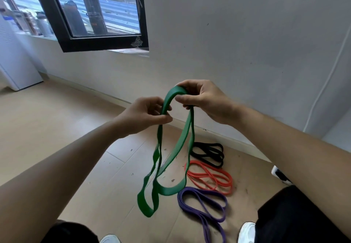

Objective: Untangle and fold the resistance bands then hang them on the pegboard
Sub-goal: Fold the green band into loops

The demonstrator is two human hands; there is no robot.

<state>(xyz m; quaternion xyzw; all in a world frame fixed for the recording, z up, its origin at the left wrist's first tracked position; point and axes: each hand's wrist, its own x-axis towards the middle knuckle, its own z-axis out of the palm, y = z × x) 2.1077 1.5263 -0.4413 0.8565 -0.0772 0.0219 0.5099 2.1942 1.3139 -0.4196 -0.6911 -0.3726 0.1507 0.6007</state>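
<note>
1. The left hand (pixel 146 114) pinches 1 strand of the green band (pixel 169 190); the right hand (pixel 202 101) grips its top fold.
2. The 2 hands are close together.
3. Its loops hang below both hands.
4. A black band (pixel 207 153), red band (pixel 209 178) and purple band (pixel 203 202) lie on the floor (pixel 57 128), below the right hand.

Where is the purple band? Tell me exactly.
Head view, lower right: the purple band lies on the floor, just nearer than the red band, right of the hanging green band.
</note>
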